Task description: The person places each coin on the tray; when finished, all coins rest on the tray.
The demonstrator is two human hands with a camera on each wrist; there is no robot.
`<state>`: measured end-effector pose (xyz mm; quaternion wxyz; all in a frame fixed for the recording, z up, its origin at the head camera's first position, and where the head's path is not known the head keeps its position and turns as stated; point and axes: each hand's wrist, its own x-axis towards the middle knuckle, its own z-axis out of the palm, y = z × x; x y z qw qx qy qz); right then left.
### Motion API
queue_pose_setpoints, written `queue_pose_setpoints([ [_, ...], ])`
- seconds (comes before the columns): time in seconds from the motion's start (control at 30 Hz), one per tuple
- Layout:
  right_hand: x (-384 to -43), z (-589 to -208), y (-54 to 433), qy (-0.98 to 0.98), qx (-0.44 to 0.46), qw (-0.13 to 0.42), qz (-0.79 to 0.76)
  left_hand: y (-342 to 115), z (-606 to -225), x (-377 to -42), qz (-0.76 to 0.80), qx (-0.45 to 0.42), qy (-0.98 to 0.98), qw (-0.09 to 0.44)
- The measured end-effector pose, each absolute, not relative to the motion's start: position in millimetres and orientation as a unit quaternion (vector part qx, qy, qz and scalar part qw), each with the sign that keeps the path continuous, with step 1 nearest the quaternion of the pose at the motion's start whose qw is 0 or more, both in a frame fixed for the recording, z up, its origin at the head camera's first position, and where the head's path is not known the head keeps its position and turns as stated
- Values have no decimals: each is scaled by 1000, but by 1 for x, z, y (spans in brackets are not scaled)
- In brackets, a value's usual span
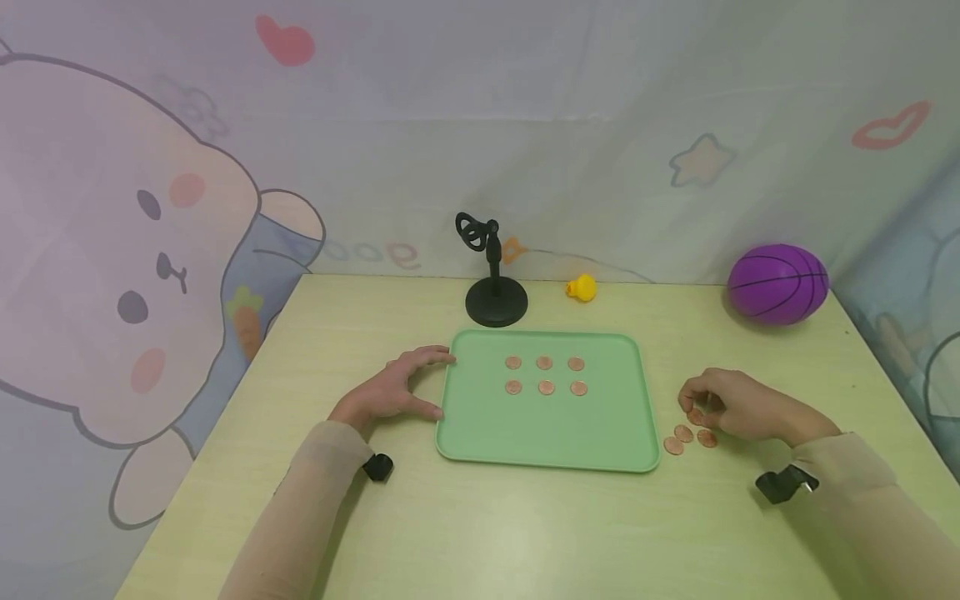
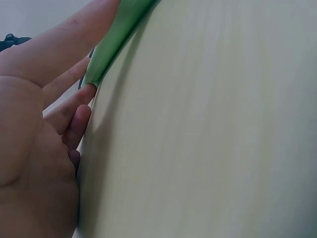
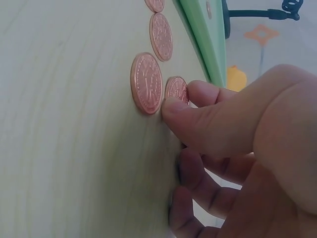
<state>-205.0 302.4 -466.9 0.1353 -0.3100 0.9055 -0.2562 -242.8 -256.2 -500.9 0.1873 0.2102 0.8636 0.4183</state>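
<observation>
At the left edge of the green tray [image 1: 547, 433], my left hand [image 1: 393, 387] touches the rim with thumb and fingers spread. The left wrist view shows those fingertips along the underside of the tray wall [image 2: 106, 54]. To the right of the tray, my right hand [image 1: 738, 404] pinches a copper coin [image 3: 177, 88] between thumb and index finger, at the table surface. Three more loose coins lie beside it, the nearest coin [image 3: 147, 83] just next to my thumb. On the tray sit several copper coins [image 1: 546, 387] in two rows of three.
Behind the tray stands a black stand [image 1: 497, 302] with a round base. A small yellow toy [image 1: 582, 288] lies to its right. A purple ball [image 1: 777, 285] sits at the table's back right corner. A printed cloth [image 1: 525, 125] hangs behind the table [image 1: 525, 533].
</observation>
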Motion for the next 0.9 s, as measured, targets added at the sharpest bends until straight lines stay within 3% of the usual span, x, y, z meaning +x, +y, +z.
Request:
queue_pose_setpoints([
  [0.63, -202, -463, 301, 912, -284, 128, -268, -255, -498, -244, 417, 215, 863, 187],
  [0.9, -202, -469, 306, 916, -285, 92, -269, -255, -499, -241, 415, 213, 865, 185],
])
